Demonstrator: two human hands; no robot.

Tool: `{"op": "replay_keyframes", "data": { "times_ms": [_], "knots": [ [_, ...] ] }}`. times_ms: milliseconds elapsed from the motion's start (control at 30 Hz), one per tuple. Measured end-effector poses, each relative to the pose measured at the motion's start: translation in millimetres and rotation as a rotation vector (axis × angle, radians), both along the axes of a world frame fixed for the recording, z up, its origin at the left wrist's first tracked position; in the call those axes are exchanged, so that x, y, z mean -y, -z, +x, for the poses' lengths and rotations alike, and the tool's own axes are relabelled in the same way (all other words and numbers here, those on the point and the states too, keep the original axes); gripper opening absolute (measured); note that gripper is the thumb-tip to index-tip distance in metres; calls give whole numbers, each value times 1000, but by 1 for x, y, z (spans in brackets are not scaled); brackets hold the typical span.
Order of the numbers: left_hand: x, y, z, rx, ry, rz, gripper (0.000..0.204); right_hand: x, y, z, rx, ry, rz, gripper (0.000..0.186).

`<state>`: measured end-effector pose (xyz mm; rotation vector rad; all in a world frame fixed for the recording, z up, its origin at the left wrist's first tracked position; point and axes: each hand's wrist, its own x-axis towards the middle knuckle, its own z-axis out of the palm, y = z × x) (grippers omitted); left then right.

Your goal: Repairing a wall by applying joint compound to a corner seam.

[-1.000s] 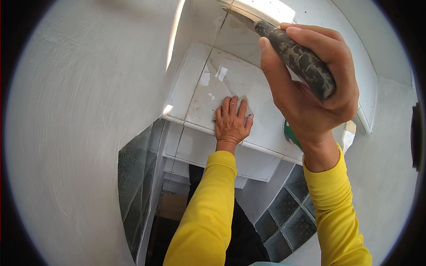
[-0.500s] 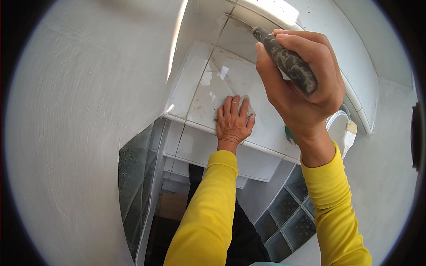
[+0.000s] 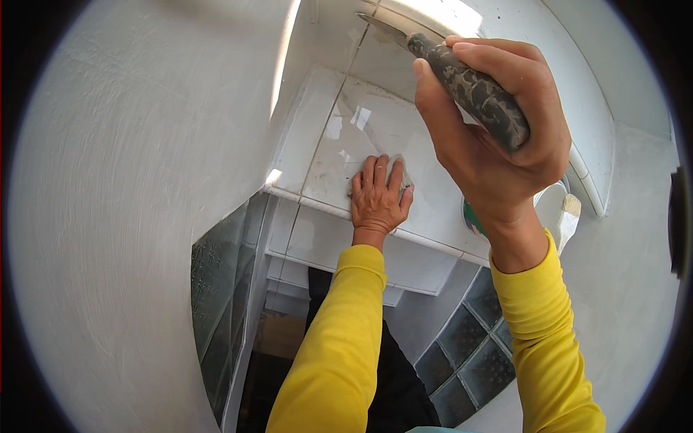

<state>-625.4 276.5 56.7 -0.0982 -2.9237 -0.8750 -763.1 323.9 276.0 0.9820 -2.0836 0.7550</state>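
My right hand (image 3: 509, 130) is closed around the dark, mottled handle of a putty knife (image 3: 468, 90). Its thin metal blade points up and left, with the tip near the grout line on the white tiled riser (image 3: 386, 61) at the back of the step; whether it touches cannot be told. Lower and further left, my left hand (image 3: 379, 195) rests palm down on the white tiled step (image 3: 426, 169). Under its fingers is a crumpled greyish rag (image 3: 399, 173), mostly covered by the hand.
Beside my right wrist stands a paint can (image 3: 473, 219), partly hidden, with a pale-bristled paintbrush (image 3: 568, 220) at its rim. A grey plastered wall (image 3: 137, 202) rises on the left. Lower steps (image 3: 354, 249) drop toward me, with glass blocks (image 3: 462, 339) at the lower right.
My right hand has shifted slightly right, while the putty knife's blade tip has moved a little up and left. The left hand stays nearly in place on the rag.
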Motion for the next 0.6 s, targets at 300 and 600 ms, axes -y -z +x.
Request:
{"op": "replay_keyframes", "data": {
  "times_ms": [300, 600],
  "knots": [
    [0, 1, 1, -11, -1, 0, 54, 6, 6, -2, 76, -15, 34, 30],
    [-3, 1, 1, 0, 0, 19, 55, 7, 17, 1, 99, -36, 116, 29]
  ]
}}
